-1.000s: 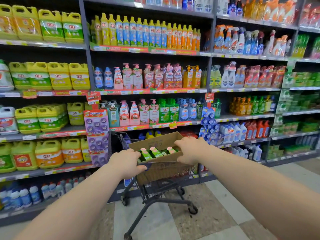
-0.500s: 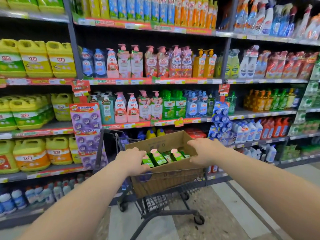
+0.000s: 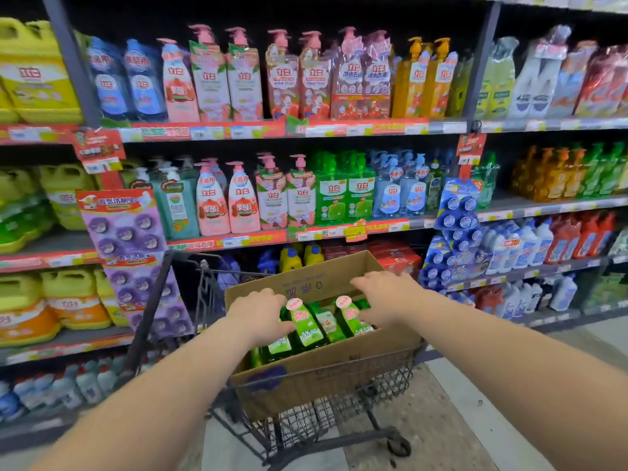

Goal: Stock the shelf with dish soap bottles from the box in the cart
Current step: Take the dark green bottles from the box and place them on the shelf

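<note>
None of the bottles (image 3: 307, 329) is lifted clear of the box (image 3: 326, 372), so I judge the stocking to be at its very start. The whole load lies in the box, which sits in the cart (image 3: 343, 413) just in front of the shelf (image 3: 306, 233). The left hand (image 3: 260, 314) reaches into the box's left side and lies on the leftmost bottles with its fingers bent down over one; I cannot tell whether they close round it. The bottles are green, with pale green labels and round pink stickers at their far ends. They lie on their sides, packed touching one another, and more may be hidden under the hands. Above them on the middle shelf stand shelved bottles (image 3: 345, 195) of a like green, perhaps the same product. The right hand (image 3: 387, 294) is over the box's right side, fingers spread and fairly straight, gripping nothing. What is left, as I judge it, is nearly everything: take hold, lift out, stand each bottle upright on the shelf, and repeat until the box is empty.
</note>
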A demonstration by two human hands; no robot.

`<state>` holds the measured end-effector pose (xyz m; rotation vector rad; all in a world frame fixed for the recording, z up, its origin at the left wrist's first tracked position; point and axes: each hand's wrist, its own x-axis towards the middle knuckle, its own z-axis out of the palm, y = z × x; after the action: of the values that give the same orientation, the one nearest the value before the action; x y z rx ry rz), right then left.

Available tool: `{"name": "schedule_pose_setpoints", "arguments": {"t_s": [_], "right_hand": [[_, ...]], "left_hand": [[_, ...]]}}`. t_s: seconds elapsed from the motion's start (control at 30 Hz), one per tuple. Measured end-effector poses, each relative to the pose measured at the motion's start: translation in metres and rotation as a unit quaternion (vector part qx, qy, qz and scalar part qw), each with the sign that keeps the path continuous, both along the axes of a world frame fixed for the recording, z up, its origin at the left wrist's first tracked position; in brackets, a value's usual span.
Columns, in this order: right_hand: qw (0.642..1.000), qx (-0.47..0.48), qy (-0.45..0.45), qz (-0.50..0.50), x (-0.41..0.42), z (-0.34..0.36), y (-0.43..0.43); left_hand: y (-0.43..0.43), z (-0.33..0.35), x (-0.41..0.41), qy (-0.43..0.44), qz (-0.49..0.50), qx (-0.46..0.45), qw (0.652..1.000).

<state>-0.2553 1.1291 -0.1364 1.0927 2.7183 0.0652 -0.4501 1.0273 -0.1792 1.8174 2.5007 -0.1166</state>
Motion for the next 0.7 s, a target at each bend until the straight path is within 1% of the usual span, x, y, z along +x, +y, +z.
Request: {"name": "schedule_pose_setpoints", "arguments": {"t_s": [0.33, 0.47, 0.7], "right_hand": [[0.995, -0.024, -0.023, 0.099, -0.026, -0.021, 0.150], [0.989, -0.049, -0.036, 0.132, -0.045, -0.038, 0.184], [0.980, -0.093, -0.051, 0.165, -0.092, -0.079, 0.219]], "left_hand": [[0.116, -0.028, 0.003, -0.037, 0.094, -0.038, 0.994], [0.130, -0.042, -0.001, -0.050, 0.139, -0.061, 0.987], [0.132, -0.075, -0.041, -0.091, 0.205, -0.088, 0.971]]}}
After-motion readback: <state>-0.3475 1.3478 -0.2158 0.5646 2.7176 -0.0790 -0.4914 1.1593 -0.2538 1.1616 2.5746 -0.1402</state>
